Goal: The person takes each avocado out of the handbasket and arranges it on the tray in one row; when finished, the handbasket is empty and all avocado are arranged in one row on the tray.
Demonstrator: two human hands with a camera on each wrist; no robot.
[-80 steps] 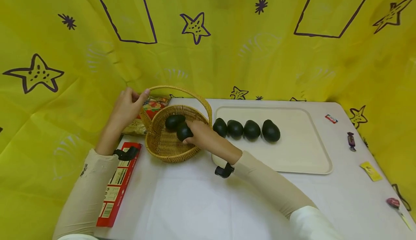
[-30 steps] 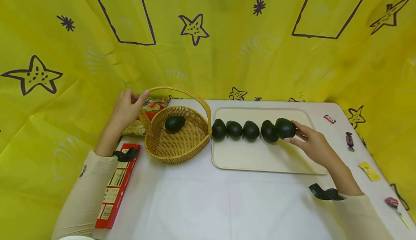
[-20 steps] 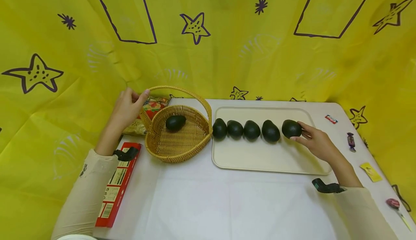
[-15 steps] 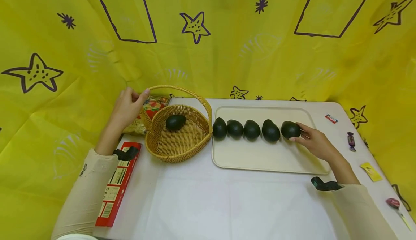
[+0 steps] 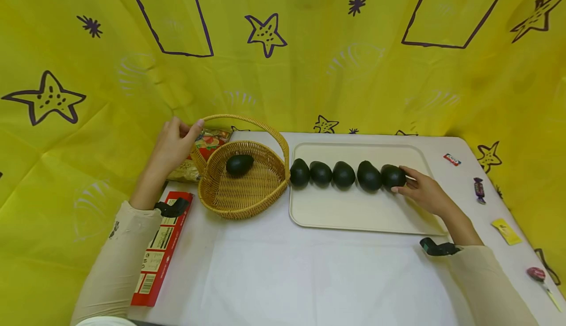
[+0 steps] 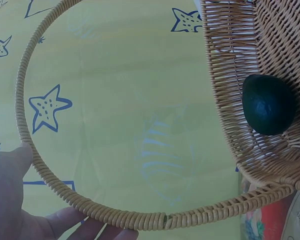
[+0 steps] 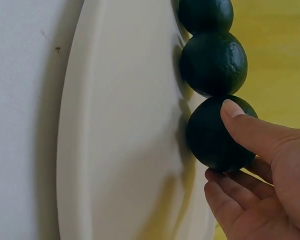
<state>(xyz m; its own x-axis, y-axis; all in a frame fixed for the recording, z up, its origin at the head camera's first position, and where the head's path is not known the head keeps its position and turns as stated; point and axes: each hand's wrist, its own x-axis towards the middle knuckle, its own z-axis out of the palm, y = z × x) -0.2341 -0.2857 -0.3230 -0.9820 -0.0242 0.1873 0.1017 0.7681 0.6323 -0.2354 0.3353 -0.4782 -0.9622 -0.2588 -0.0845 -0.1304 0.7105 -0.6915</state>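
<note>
My left hand (image 5: 174, 142) grips the arched handle (image 6: 115, 217) of a wicker basket (image 5: 247, 210), thumb on one side and fingertips on the other. One dark green avocado (image 5: 240, 164) lies inside that basket, towards the back. Along the cream tray (image 5: 353, 215), several avocados (image 5: 343, 175) stand in a row. Thumb and fingers of my right hand (image 5: 422, 191) pinch the avocado (image 7: 217, 135) at the row's right end. In the right wrist view it sits right against its neighbour (image 7: 213, 64).
Snack packets (image 5: 212, 142) lie behind the basket at left, with a long red box (image 5: 161, 252) in front of them. Down the table's right side are small sweets: a wrapped bar (image 5: 452, 159), a purple candy (image 5: 479, 190), a yellow packet (image 5: 506, 231) and a lollipop (image 5: 536, 274).
My right hand took an avocado out of the basket, carried it right to the tray and moved it left against the row's end. My left hand has stayed on the handle.
</note>
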